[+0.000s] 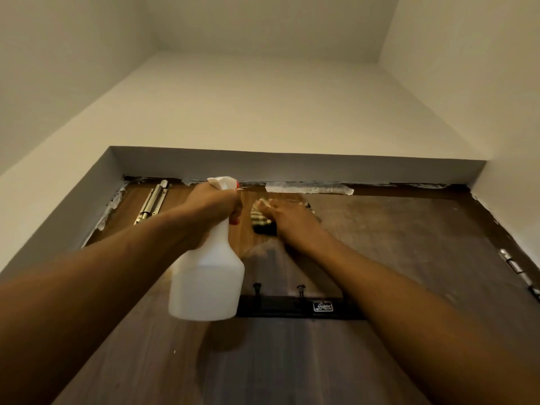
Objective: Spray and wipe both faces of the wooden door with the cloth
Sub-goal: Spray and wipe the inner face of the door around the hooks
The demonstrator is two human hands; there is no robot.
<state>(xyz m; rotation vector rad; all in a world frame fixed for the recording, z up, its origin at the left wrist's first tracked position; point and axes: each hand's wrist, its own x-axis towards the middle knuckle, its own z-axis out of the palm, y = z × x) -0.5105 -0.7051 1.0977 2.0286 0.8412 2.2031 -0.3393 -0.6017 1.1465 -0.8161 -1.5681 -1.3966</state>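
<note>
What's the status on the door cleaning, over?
Left hand grips spray bottle, held high. Right hand presses cloth flat on wooden door near its top edge. Hook rack below hands, not in the way.

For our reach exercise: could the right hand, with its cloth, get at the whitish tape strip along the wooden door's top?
Probably yes: the right hand presses the dark checked cloth just below the whitish tape strip, nothing between.

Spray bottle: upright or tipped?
Roughly upright: spray bottle has nozzle on top, base below; left hand grips its neck.
</note>
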